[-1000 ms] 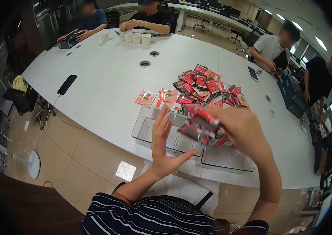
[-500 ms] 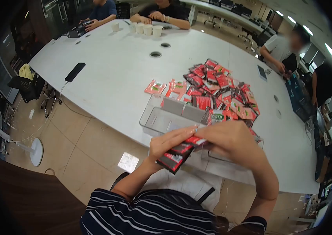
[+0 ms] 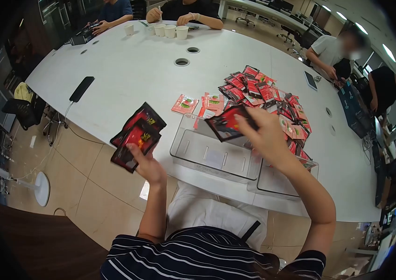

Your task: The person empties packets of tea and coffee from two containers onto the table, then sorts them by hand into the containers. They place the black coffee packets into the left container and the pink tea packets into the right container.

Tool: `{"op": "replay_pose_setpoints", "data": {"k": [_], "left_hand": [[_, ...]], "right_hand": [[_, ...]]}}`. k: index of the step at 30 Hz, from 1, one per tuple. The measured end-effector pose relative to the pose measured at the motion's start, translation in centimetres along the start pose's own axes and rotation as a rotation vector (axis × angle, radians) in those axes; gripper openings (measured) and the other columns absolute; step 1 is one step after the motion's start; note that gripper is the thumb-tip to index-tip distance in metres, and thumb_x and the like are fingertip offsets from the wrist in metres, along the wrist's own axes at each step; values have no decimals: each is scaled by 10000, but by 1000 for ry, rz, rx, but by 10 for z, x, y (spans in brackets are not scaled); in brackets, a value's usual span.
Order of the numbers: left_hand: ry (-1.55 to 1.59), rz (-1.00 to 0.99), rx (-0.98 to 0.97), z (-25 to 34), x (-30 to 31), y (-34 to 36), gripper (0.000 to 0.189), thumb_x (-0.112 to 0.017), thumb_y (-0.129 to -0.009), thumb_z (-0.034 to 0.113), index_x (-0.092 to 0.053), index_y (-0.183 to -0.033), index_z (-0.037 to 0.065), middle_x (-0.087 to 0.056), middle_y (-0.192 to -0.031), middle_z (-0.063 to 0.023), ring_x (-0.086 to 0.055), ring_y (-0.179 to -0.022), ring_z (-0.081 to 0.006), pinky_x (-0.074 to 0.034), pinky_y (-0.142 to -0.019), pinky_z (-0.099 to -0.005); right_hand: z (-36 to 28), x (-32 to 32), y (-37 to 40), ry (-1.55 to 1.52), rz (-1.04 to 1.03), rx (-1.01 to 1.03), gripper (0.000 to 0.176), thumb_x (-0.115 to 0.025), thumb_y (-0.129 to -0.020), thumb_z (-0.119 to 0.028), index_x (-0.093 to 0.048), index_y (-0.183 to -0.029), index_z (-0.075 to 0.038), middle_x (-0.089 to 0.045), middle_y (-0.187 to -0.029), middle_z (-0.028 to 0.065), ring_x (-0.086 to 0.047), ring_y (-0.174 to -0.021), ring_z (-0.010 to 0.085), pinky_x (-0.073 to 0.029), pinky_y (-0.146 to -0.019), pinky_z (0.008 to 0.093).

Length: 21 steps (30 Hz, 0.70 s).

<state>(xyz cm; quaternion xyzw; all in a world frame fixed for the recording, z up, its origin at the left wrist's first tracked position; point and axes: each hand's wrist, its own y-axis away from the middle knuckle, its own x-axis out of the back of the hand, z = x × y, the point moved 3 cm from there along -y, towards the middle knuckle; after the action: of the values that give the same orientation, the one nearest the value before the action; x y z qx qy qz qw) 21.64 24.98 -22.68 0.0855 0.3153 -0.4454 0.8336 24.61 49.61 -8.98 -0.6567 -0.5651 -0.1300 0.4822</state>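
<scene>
In my left hand [image 3: 147, 165] is a small stack of black-and-red sachets [image 3: 138, 137], fanned slightly and pinned under the thumb, off the table's near edge. My right hand [image 3: 267, 135] grips another black-and-red sachet [image 3: 229, 123] by its right side, above a clear plastic bin [image 3: 212, 170]. Beneath my right forearm stands a second clear bin [image 3: 279, 184], partly hidden by the arm. Beyond the bins lies a heap of red, pink and black sachets [image 3: 258, 88]. Pink sachets [image 3: 185, 103] with a green picture lie at the heap's left.
A black phone [image 3: 82, 88] with a cable lies on the white table [image 3: 128, 60] at left. Paper cups [image 3: 170, 31] stand at the far side near two seated people. Another phone [image 3: 310, 80] and a dark box [image 3: 354, 107] are at right, near two more people.
My hands have moved apart. The left has swung out to the left with the stack; the right has lifted a sachet over the bin. Both hands were together on the sachets before.
</scene>
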Motion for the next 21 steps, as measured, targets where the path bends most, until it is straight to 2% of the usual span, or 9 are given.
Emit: {"op": "replay_pose_setpoints", "data": {"k": [3, 4, 7, 8, 11, 14, 17, 20, 21], "left_hand": [[9, 73, 92, -35, 6, -7, 584, -478, -994, 454, -457, -1307, -38, -549, -1246, -99, -572, -1087, -176, -494, -926, -324], [-16, 45, 163, -29, -1, -6, 538, -516, -984, 434, -499, -1278, -17, -570, -1217, -90, -582, -1067, -160, -496, -923, -330], [-18, -40, 225, -29, -6, -7, 519, -518, -984, 430, -508, -1257, -11, -589, -1183, -86, -596, -1040, -156, -497, -919, -333], [-33, -46, 224, -30, -7, -7, 486, -520, -986, 418, -520, -1230, -2, -598, -1162, -86, -612, -1009, -158, -503, -911, -338], [-32, -71, 226, -25, -10, -6, 470, -525, -986, 408, -525, -1217, -1, -603, -1147, -91, -616, -1006, -160, -511, -898, -339], [-44, -74, 194, -31, -6, -7, 461, -521, -988, 406, -531, -1209, 2, -611, -1129, -93, -626, -987, -164, -521, -881, -343], [0, -70, 188, -29, -6, -7, 458, -516, -989, 408, -535, -1202, 3, -616, -1117, -96, -635, -965, -164, -533, -860, -340], [23, -77, 179, -26, -7, -8, 454, -509, -991, 410, -532, -1205, 10, -620, -1107, -100, -644, -943, -168, -549, -835, -344], [32, -74, 178, -26, -5, -8, 456, -509, -990, 412, -525, -1214, 15, -619, -1110, -99, -645, -944, -170, -553, -830, -344]], "right_hand": [[-3, -41, -14, 113, -43, 204, 148, -661, -832, -136, -644, -904, -7, -581, -773, 81, -567, -772, 236, -474, -655, 358], [-3, -53, -20, 119, -74, 263, 151, -673, -803, -133, -641, -894, -17, -563, -793, 95, -569, -830, 258, -485, -694, 380], [0, -86, -33, 304, -42, 411, 155, -707, -762, -134, -618, -845, -39, -550, -933, 86, -549, -915, 257, -481, -779, 384], [7, -96, -33, 269, -69, 412, 258, -741, -736, -142, -589, -925, -53, -521, -1007, 79, -541, -927, 269, -460, -808, 392], [1, -101, -37, 277, -157, 315, 378, -764, -719, -164, -547, -1010, -59, -526, -1022, 80, -555, -942, 269, -459, -783, 392], [2, -99, -37, 216, -151, 253, 487, -801, -699, -206, -505, -1060, -67, -565, -1021, 97, -587, -944, 280, -455, -760, 388], [12, -101, -43, 191, -229, 187, 504, -801, -719, -297, -516, -1067, -69, -624, -912, 109, -627, -878, 298, -477, -719, 407], [16, -104, -45, 178, -337, -10, 504, -797, -727, -353, -538, -1082, -107, -663, -842, 104, -655, -808, 305, -491, -671, 418], [16, -105, -45, 186, -328, -1, 505, -796, -726, -362, -543, -1090, -121, -668, -829, 99, -658, -790, 304, -494, -662, 416]]}}
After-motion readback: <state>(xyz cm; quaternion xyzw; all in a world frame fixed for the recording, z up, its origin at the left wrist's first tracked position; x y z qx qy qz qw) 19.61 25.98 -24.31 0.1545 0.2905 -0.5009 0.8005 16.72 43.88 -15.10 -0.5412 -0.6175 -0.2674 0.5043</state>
